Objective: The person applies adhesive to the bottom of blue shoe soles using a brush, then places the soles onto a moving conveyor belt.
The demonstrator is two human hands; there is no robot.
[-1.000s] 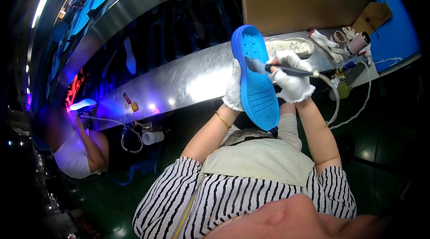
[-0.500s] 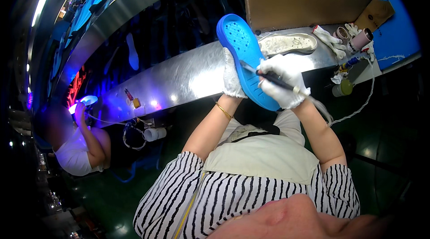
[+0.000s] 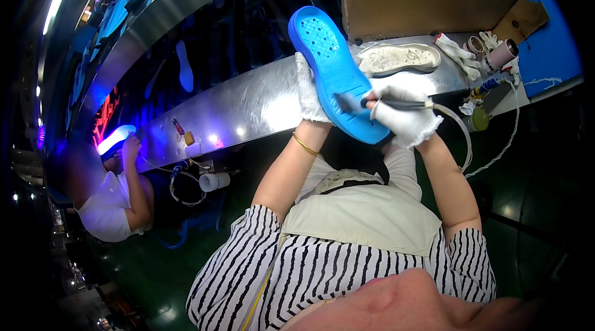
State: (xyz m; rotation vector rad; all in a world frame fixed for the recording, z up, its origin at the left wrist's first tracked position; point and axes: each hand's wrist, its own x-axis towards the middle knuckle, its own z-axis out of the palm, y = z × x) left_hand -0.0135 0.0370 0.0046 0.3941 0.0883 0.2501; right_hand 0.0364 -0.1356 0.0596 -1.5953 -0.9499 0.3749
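Observation:
A blue shoe sole (image 3: 334,67) is held up before me, its cavity side with small holes facing me. My left hand (image 3: 308,92), in a white glove, grips the sole along its left edge. In my gloved right hand (image 3: 406,114) is a brush (image 3: 404,106) with a dark handle and a pale hose at its back end. Its bristles rest on the inside of the sole's lower part. A dirty white sole (image 3: 400,59) lies on the metal ledge just beyond my right hand.
A metal ledge (image 3: 248,105) runs across in front of a moving-line bed with dark soles. A cardboard sheet (image 3: 427,2) stands behind it. Gloves (image 3: 457,55), a pink spool (image 3: 501,53) and a green-lidded jar (image 3: 477,120) sit at right. At left a co-worker (image 3: 114,201) handles a lit sole.
The brush has moved down the sole toward its lower end and turned more level. The blue sole has shifted slightly up and left with my left hand.

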